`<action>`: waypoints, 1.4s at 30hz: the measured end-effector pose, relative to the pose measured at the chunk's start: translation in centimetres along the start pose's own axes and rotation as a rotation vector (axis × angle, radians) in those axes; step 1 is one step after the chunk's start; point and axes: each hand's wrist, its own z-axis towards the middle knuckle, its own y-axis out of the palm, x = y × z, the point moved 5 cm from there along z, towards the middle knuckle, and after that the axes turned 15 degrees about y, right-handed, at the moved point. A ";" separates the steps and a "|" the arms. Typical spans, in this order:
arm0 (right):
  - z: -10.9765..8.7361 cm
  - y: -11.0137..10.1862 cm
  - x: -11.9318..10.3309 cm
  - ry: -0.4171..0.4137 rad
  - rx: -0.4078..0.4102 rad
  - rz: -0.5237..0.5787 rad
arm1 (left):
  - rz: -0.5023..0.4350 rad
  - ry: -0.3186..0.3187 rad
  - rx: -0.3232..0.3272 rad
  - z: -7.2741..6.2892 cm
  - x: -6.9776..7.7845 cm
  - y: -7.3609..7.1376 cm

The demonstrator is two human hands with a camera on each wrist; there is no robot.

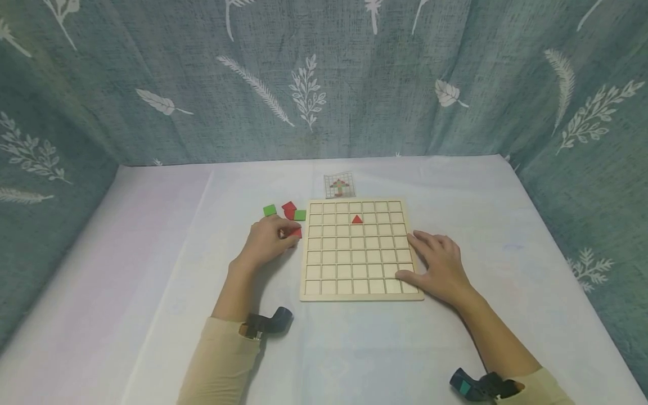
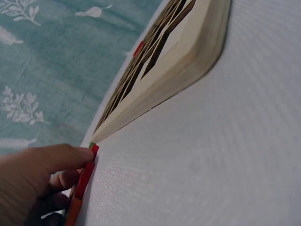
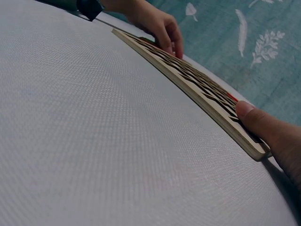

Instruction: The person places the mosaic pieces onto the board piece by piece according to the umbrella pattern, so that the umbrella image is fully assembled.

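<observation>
My left hand [image 1: 268, 239] is beside the left edge of a wooden grid board [image 1: 329, 297], its thumb and index finger pinching a small red piece [image 1: 297, 233]. The left wrist view shows those fingertips at red pieces [image 2: 85, 180] seen edge-on, with the other fingers curled behind. One red triangle [image 1: 356, 219] lies in a cell in the board's upper part. On the board's right side rests my right hand [image 1: 440, 267], fingers spread along the edge; its thumb [image 3: 256, 120] lies over the top face near the corner.
Just past my left hand lie a green square [image 1: 270, 210], a second green piece [image 1: 300, 215] against the board and red pieces [image 1: 289, 206]. A small pattern card [image 1: 340, 185] with a printed grid sits behind the board. Leaf-patterned curtain [image 1: 354, 84] encloses the white-covered table [image 1: 349, 349].
</observation>
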 end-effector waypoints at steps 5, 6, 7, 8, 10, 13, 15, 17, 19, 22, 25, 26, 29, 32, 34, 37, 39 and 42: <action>-0.1 0.0 0.1 0.006 -0.006 -0.004 | 0.059 0.008 -0.005 0.0 0.3 0.2; -0.1 0.0 0.2 0.006 -0.006 -0.005 | 0.066 0.009 -0.005 0.0 0.4 0.3; -0.1 0.0 0.2 0.007 -0.008 -0.006 | 0.074 0.010 -0.006 0.1 0.4 0.3; -0.1 0.0 0.2 0.007 -0.007 -0.007 | 0.078 0.012 -0.007 0.1 0.5 0.3; -0.1 0.0 0.3 0.006 -0.006 -0.008 | 0.073 0.013 -0.010 0.1 0.6 0.2; 0.0 0.1 0.3 0.002 -0.001 -0.008 | 0.058 0.014 -0.016 0.2 0.5 0.2; 0.0 0.1 0.2 -0.002 0.002 -0.009 | 0.057 0.012 -0.015 0.2 0.5 0.2; 0.1 0.1 0.2 -0.005 0.002 -0.011 | 0.067 0.012 -0.007 0.2 0.5 0.2; 0.1 0.1 0.1 -0.004 0.001 -0.011 | 0.083 0.007 0.000 0.3 0.5 0.1; 0.2 0.0 0.1 -0.004 -0.001 -0.010 | 0.114 0.006 0.001 0.3 0.6 0.0; 0.2 0.0 0.0 -0.004 -0.004 -0.010 | 0.138 -0.004 -0.010 0.3 0.7 -0.1; 0.2 0.0 0.0 -0.002 -0.006 -0.011 | 0.144 -0.007 -0.015 0.3 0.8 -0.1; 0.2 -0.1 0.0 -0.002 -0.012 -0.013 | 0.139 -0.009 -0.022 0.3 1.2 -0.4; 0.2 -0.1 0.0 -0.009 -0.009 -0.010 | 0.091 0.016 -0.003 0.4 2.1 -0.7; 0.2 -0.2 0.0 -0.016 -0.007 -0.007 | 0.039 0.027 0.011 0.4 2.7 -1.0; 0.4 -0.2 0.0 -0.019 -0.005 -0.010 | -0.035 0.041 0.016 0.6 3.7 -1.4; 0.4 -0.1 0.1 -0.011 -0.010 -0.014 | -0.066 0.053 0.007 0.7 4.2 -1.5; 0.3 -0.1 0.1 -0.002 -0.012 -0.021 | -0.072 0.102 0.008 1.1 5.0 -1.6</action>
